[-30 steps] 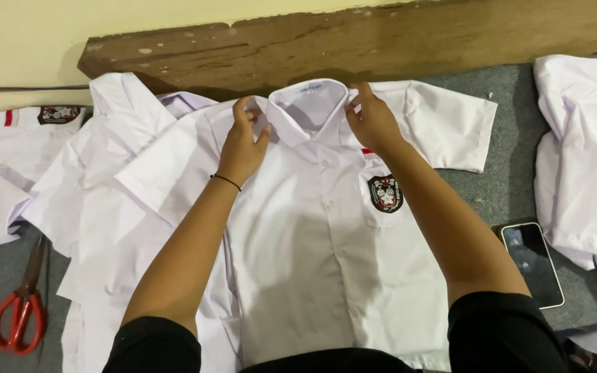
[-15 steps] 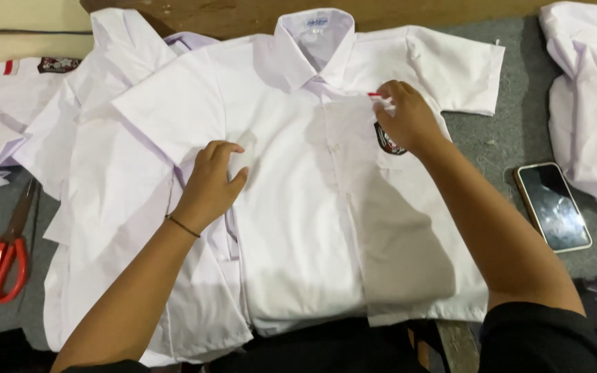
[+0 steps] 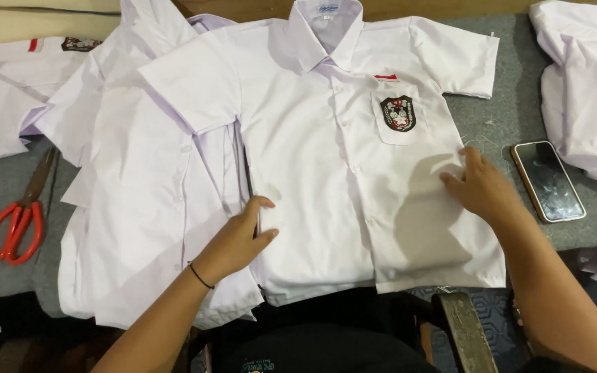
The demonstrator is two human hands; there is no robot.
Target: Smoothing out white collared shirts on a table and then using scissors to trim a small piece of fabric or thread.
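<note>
One white short-sleeved shirt (image 3: pixel 326 159) is lying buttoned and face-up at the centre of the grey work surface (image 3: pixel 499 131), on top of a second white shirt (image 3: pixel 126 200); a third (image 3: pixel 8 90) is lying at far left, and a white pile (image 3: pixel 582 90) at right. One pair of red scissors (image 3: pixel 15 217) and one phone (image 3: pixel 547 181) are flanking it. Both hands are pressing flat, fingers open — left hand (image 3: pixel 236 238) at the shirt's left edge, right hand (image 3: pixel 481 186) at its right edge. Half a second earlier the right hand was at the chest badge (image 3: pixel 397 112); both are now lower and wider apart.

Shirt: white short-sleeved cotton-like cloth shirt (image 3: pixel 312 173), smooth, matt.
Surface: grey felt-like table covering (image 3: pixel 499 131), rough.
Phone: black glossy glass-fronted phone (image 3: pixel 547 181).
Scissors: red plastic-handled scissors (image 3: pixel 19 214).
</note>
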